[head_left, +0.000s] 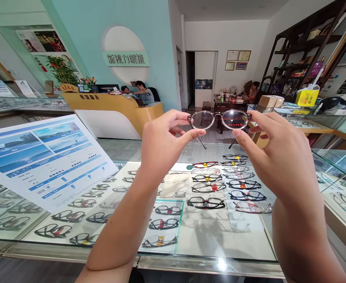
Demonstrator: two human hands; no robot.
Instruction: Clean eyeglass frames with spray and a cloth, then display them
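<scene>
A pair of round-lensed eyeglasses [218, 114] is held up in front of me, above the glass display counter [208, 251]. My left hand [163, 137] pinches the frame at its left hinge, between thumb and fingers. At the other hinge, my right hand [274, 141] grips the frame the same way. Both temples are unfolded and hang downward beneath the lenses. Red lettering shows on the right lens. Below, rows of eyeglasses [206, 202] lie in the counter, several with red or yellow tags. A pale cloth [175, 184] rests on the glass between my forearms.
A printed sheet with blue pictures [43, 157] lies at the left of the counter. Beyond stands a yellow and white reception desk [110, 114] with people behind it. Another glass showcase [337, 165] is on the right, with cardboard boxes [268, 101] and a yellow bag [307, 97] farther back.
</scene>
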